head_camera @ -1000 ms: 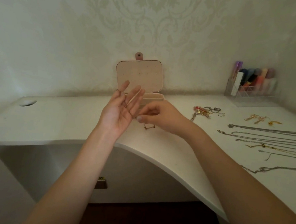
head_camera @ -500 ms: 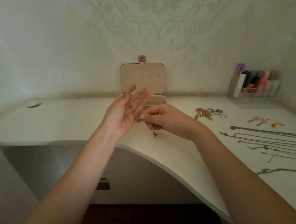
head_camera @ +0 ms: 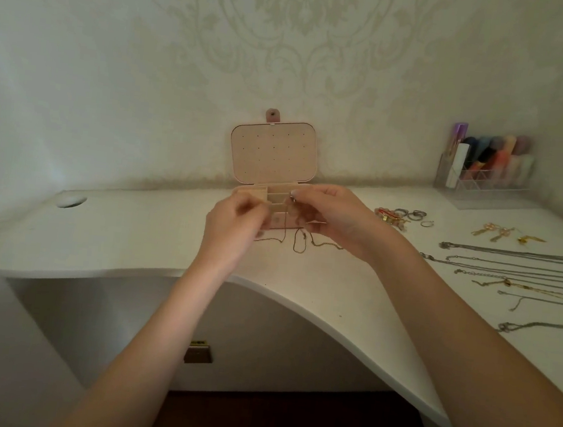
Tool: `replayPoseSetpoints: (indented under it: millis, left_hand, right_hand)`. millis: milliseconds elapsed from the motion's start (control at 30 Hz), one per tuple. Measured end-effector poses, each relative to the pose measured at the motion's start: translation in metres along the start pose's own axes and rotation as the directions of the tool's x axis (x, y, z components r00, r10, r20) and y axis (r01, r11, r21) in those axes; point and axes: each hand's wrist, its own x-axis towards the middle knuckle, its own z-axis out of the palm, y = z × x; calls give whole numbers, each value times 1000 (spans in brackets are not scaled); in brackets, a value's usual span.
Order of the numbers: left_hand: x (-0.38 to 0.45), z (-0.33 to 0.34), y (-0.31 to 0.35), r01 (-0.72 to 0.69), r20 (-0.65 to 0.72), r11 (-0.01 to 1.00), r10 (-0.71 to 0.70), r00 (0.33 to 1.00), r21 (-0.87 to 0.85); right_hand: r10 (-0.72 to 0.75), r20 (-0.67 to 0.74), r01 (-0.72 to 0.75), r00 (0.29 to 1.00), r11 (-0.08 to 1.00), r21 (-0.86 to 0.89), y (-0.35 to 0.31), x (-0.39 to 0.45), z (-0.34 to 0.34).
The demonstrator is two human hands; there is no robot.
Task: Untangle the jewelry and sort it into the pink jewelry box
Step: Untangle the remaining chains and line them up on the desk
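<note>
Both hands were raised just in front of the open pink jewelry box [head_camera: 274, 150]. The right hand [head_camera: 334, 218] pinched a thin gold chain [head_camera: 299, 242], which trailed onto the surface [head_camera: 133, 233] below. The left hand [head_camera: 234, 226] was curled; what it gripped was unclear.

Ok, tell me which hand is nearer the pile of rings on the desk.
Right. The right hand is just left of the rings, holding a thin chain before the pink jewelry box; the left hand is farther left.
</note>
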Motion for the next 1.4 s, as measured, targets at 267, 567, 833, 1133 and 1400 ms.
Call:
replayPoseSetpoints:
  millis: [267, 567, 833, 1133, 1400]
  left_hand:
    - [-4, 20, 17, -92, 381, 971, 173, 908, -222]
    - [-18, 42, 34, 93, 418, 919, 83, 905, -384]
    - [-46, 48, 43, 158, 542, 898, 101, 834, -410]
    - [-54, 27, 43, 23, 348, 955, 84, 934, -295]
    - [-63, 18, 36, -200, 430, 979, 192, 882, -28]
  right_hand:
    - [-22, 55, 27, 998, 996, -82, -33, -14, -19]
    - [57, 103, -55, 993, 998, -25, -59, -43, -44]
    - [97, 60, -101, 993, 992, 70, -81, -61, -40]
    - [14, -104, -41, 994, 964, -264, -73, -89, -50]
    - [-17, -243, -15, 970, 991, -130, -65, -98, -56]
